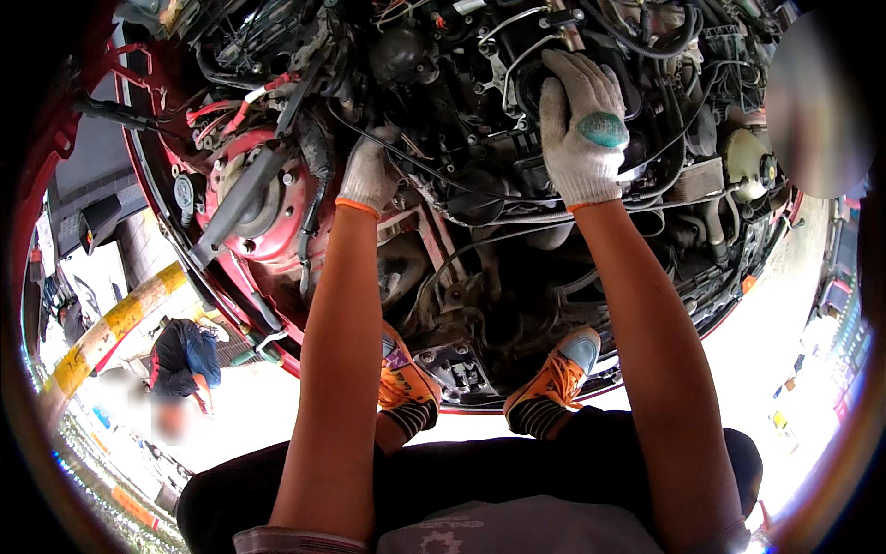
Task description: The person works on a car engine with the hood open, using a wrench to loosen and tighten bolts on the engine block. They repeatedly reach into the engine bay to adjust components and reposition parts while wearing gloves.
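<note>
While the right hand (pixel 583 125) lies on the dark engine (pixel 448 115), its fingers are nearly straight and side by side. The left hand (pixel 372 175) is near a thin black cable (pixel 503 197); I cannot tell what its fingers do. The engine, inside the red car (pixel 277 233), looks heavy and hard; the cable seems bendy, best held mid-length. A striped pole (pixel 120 323) and a bent-over person (pixel 175 358) are left, by bright floor (pixel 268 397).
</note>
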`<state>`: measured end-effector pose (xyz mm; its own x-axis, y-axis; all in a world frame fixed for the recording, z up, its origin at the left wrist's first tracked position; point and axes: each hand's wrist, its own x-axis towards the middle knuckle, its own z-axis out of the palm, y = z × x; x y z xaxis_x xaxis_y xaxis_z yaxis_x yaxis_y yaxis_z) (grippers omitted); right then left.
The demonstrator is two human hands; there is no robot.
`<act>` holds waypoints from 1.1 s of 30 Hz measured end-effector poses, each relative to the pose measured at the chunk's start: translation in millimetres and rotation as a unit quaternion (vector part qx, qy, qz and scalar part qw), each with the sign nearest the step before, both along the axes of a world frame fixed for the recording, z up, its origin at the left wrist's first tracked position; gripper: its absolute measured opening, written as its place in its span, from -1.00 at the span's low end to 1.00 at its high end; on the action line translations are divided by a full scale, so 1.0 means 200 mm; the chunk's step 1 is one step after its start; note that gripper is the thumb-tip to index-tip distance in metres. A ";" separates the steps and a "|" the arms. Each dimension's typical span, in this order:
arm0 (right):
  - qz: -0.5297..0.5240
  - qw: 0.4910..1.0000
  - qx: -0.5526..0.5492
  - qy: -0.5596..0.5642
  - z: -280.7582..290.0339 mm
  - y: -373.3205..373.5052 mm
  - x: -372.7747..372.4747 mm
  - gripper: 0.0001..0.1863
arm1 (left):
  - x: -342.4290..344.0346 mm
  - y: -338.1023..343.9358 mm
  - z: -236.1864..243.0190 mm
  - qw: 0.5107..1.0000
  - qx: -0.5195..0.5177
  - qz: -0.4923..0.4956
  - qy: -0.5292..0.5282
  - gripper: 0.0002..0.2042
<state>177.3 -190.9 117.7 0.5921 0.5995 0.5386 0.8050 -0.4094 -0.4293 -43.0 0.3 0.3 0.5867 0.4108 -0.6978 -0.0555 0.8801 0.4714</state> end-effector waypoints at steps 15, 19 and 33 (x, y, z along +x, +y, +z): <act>-0.012 0.999 -0.016 0.025 0.03 -0.01 -0.01 -0.71 | -0.04 0.00 0.25 0.994 -0.004 -0.071 0.080 -0.68; -0.007 1.000 -0.009 0.025 0.03 0.01 -0.02 -0.71 | -0.09 -0.02 0.20 0.966 0.146 -0.179 0.112 -0.68; -0.024 1.000 0.001 0.017 0.06 -0.01 -0.02 -0.71 | 0.42 0.28 0.85 0.175 0.757 -0.629 -0.018 -0.72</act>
<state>173.5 -191.9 129.0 0.6382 0.5688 0.5188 0.7694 -0.4474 -0.4559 41.9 56.5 170.1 0.8707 -0.3612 -0.3338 -0.2937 -0.9262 0.2363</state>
